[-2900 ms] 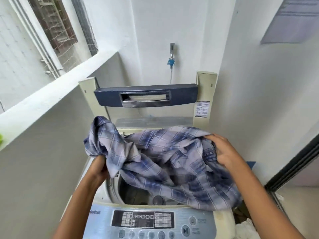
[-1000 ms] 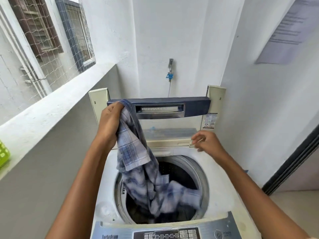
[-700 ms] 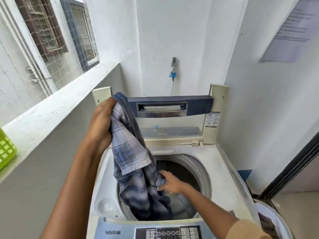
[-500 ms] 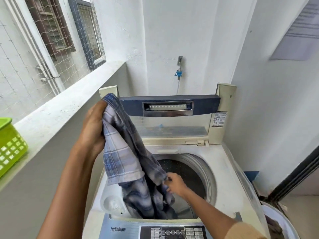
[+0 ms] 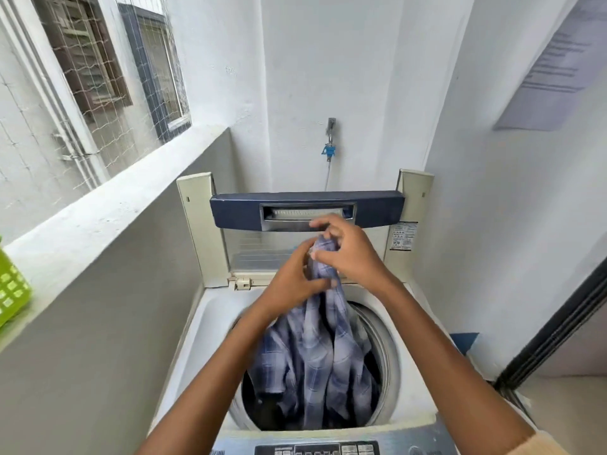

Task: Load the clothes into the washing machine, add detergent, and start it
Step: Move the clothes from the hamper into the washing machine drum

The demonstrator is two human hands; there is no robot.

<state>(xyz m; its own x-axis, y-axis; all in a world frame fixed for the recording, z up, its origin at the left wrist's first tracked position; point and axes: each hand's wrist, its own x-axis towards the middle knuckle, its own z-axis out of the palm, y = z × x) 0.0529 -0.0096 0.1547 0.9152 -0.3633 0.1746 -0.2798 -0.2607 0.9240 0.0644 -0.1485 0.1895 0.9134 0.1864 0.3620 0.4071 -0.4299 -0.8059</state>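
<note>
While the washing machine [image 5: 210, 310] is standing with its lid [image 5: 307, 210] up, both hands are pinching the top of a blue checked shirt [image 5: 315, 353]. The left hand [image 5: 292, 279] and right hand [image 5: 348, 254] are closing their fingers on the bunched cloth. The rest is hanging down into the drum [image 5: 386, 349]. It is looking soft, light and floppy, so holding the bunched top is working best.
</note>
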